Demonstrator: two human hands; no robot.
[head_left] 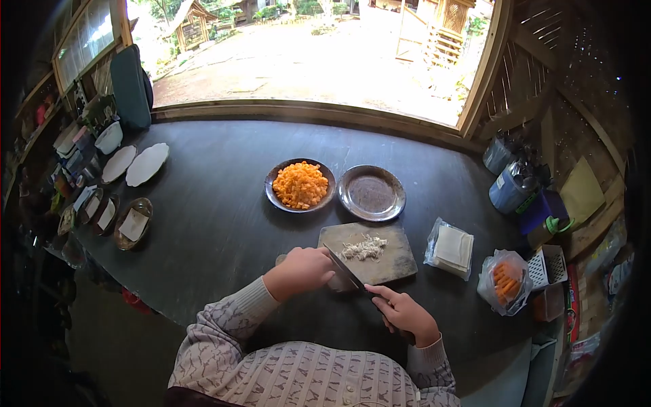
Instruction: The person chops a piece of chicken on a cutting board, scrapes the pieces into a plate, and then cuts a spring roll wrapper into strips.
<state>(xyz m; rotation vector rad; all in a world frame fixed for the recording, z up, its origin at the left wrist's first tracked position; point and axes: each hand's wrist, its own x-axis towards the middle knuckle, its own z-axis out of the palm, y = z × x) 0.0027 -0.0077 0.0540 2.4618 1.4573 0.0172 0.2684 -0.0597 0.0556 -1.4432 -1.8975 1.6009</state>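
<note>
My right hand (407,316) grips the dark handle of a kitchen knife (347,269), whose blade slants up and left over the near edge of a cutting board (397,261). My left hand (303,273) is curled beside the blade, its fingers and thumb close to or against the metal near the tip. Whether it pinches anything is hidden. Pale chopped shreds (365,248) lie in a small heap on the board. Under my left hand, part of a translucent container (339,282) shows; most of it is covered.
Beyond the board stand a bowl of diced orange pieces (300,184) and a brown plate (372,193). To the right lie a pack of square white sheets (452,249) and a bag of orange sticks (506,283). White plates (147,165) and small dishes (134,224) are on the left.
</note>
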